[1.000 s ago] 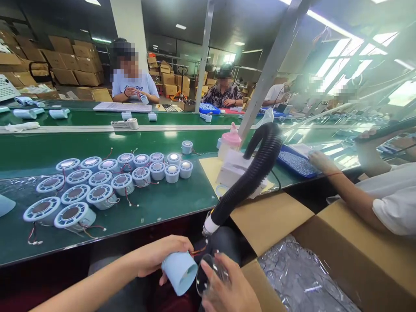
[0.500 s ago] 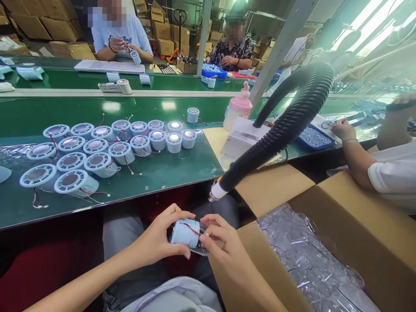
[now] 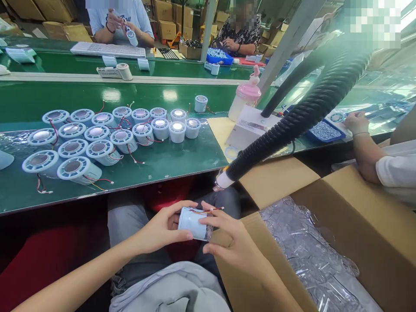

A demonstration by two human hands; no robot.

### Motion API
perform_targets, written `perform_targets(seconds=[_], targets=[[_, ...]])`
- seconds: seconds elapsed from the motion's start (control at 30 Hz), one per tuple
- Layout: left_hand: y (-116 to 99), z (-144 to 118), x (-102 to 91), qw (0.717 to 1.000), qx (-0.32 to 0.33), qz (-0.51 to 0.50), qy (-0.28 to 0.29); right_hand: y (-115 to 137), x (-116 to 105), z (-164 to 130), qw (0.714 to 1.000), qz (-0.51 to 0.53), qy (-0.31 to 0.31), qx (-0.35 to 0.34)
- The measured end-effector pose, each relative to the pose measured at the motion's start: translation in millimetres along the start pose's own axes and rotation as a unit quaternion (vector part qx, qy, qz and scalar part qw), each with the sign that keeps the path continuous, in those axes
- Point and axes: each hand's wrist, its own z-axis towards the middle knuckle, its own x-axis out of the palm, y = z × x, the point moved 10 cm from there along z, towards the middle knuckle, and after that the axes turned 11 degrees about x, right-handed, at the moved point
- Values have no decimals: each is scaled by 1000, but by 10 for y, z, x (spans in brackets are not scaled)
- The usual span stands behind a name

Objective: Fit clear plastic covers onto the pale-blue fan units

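Above my lap, a light blue cylindrical housing [image 3: 190, 223] lies on its side between my two hands. My left hand [image 3: 159, 229] wraps its left end, thumb below and fingers over the top. A clear plastic cover [image 3: 208, 232] shows at the housing's right end, with my right hand [image 3: 230, 232] closed around that end. Thin red and yellow wires [image 3: 211, 210] with a small white plug stick out along the top. On the green bench stand several similar blue housings [image 3: 74, 167], round ends up, with wires trailing from them.
A black flexible hose [image 3: 286, 130] slants down to a white nozzle close beyond my hands. At my right, an open carton [image 3: 367, 216] holds clear plastic parts [image 3: 302, 247]. A pink-lidded bottle [image 3: 245, 97] stands at the back. Co-workers sit across and to the right.
The blue housing has turned between my hands, so the wires now lie along its top and point right. My right fingers have shifted from the wires to the clear cover. The view has tilted slightly.
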Motion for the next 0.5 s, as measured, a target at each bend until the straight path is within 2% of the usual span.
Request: perform_targets(seconds=[0.07, 0.13, 0.33, 0.5], targets=[[43, -2, -2, 999, -12, -33, -7, 59, 21, -57, 995, -83, -5, -50], [72, -10, 1, 999, -27, -39, -5, 62, 10, -90, 991, -114, -17, -67], [-64, -30, 21, 999, -2, 22, 29, 95, 0, -99, 993, -83, -11, -79], [-227, -55, 38, 995, 40, 84, 46, -3, 9, -90, 998, -59, 2, -29]])
